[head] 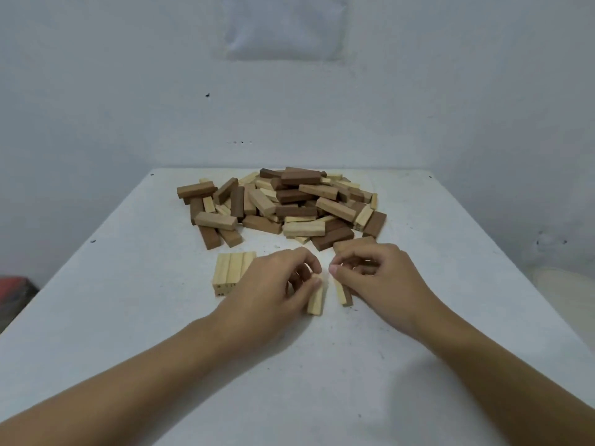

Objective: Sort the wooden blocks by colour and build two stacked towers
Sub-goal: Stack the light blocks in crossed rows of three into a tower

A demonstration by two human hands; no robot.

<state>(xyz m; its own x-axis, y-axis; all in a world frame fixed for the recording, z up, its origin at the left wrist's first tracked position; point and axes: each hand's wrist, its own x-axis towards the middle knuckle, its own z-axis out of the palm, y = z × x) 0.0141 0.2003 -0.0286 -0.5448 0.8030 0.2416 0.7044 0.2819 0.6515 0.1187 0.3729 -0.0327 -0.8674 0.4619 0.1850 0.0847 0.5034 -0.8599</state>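
Note:
A mixed pile of light and dark wooden blocks (283, 204) lies at the far middle of the white table (128, 317). Three light blocks (230, 272) lie side by side in a flat row near the left of my hands. My left hand (277, 284) pinches a light block (316, 299) between thumb and fingers. My right hand (376, 278) has curled fingers over a light block (339, 291) and a dark block (347, 297) lying side by side; its grip on them is partly hidden. Another brown block (354, 243) sits just behind my right hand.
The table's far edge meets a pale wall. A red and dark object (14, 289) sits beyond the table's left edge, and a pale rounded object (561, 291) beyond the right edge. Bare table surface lies near me, below my forearms.

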